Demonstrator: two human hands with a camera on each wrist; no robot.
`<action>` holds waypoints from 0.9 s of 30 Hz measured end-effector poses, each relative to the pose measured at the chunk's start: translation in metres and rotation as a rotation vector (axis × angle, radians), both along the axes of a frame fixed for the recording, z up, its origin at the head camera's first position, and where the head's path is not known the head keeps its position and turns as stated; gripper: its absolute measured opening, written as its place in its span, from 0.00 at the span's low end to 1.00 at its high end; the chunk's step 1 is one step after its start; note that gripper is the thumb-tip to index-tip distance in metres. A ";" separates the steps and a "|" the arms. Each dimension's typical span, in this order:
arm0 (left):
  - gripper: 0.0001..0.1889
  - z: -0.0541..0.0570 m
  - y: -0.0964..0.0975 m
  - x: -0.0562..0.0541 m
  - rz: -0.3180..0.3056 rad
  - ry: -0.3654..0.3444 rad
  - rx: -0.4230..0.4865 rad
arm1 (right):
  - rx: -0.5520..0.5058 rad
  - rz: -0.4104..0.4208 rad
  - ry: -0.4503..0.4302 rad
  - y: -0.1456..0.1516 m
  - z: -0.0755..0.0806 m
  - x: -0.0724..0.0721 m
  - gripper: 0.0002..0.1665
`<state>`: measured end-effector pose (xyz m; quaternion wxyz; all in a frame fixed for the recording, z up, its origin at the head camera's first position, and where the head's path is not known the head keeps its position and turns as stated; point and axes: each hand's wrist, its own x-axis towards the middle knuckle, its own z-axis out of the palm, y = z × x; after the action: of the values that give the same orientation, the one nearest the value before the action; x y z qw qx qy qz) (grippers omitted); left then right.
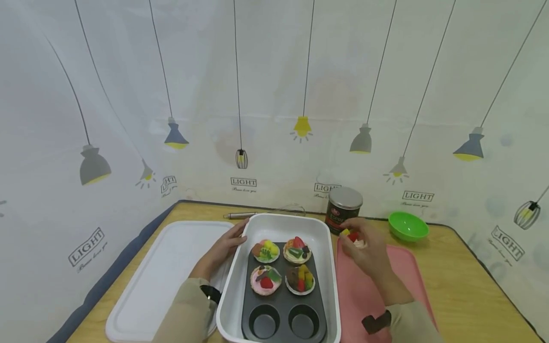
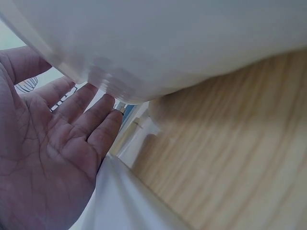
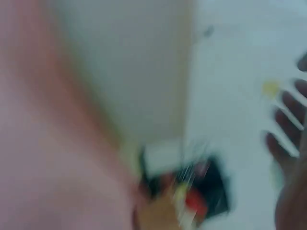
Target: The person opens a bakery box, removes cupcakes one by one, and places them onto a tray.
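Noting a small fruit tart point(image 1: 355, 239) at the far left corner of the pink tray point(image 1: 360, 300), pinched between thumb and fingers of your right hand point(image 1: 370, 248); the right wrist view is too blurred to refine the grip. Expect it to be light, with a soft or loosely fixed topping; material unconfirmed. Best hold, in your judgement call: low around the pale cup, fingertips off the fruit, with mild pressure only. Your left hand point(image 1: 223, 248) is not clenched; its extended fingers rest against the outer left side of the white pan point(image 1: 227, 286), which looks stiff, smooth and possibly slippery; steady it at the rim. Inside the pan lies a dark baking tin point(image 1: 283, 305), with four similar tarts in its far and middle cups. Obstacles: the pan's raised right wall stands between your right hand and the tin; a lidded can point(image 1: 344, 206) stands just beyond your knuckles. Elsewhere: green bowl point(image 1: 408, 226) to the right, whisk point(image 1: 241, 216) behind the pan, white tray point(image 1: 167, 271) to the left.
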<state>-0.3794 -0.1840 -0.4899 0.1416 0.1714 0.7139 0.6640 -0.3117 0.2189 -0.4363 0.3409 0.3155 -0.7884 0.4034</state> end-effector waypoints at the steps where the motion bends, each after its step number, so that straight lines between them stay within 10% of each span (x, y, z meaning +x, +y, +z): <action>1: 0.34 0.000 0.000 0.000 0.001 0.004 0.001 | 0.036 0.098 -0.066 -0.012 0.008 0.006 0.17; 4: 0.34 0.001 0.000 -0.002 0.005 0.015 0.015 | 0.218 0.272 -0.349 -0.043 0.014 0.019 0.22; 7: 0.34 0.000 0.000 -0.002 -0.003 0.009 0.019 | 0.435 0.225 -0.477 -0.063 0.004 0.027 0.37; 12: 0.34 -0.003 -0.001 -0.001 -0.009 0.007 0.001 | 0.617 0.096 -0.465 -0.075 -0.012 0.031 0.41; 27: 0.34 -0.002 0.001 0.002 -0.001 0.018 -0.002 | 0.736 0.173 -0.494 -0.070 -0.007 0.033 0.41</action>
<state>-0.3774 -0.1828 -0.4917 0.1357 0.1774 0.7157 0.6617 -0.2787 0.1493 -0.4437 -0.0273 0.3748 -0.9078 0.1861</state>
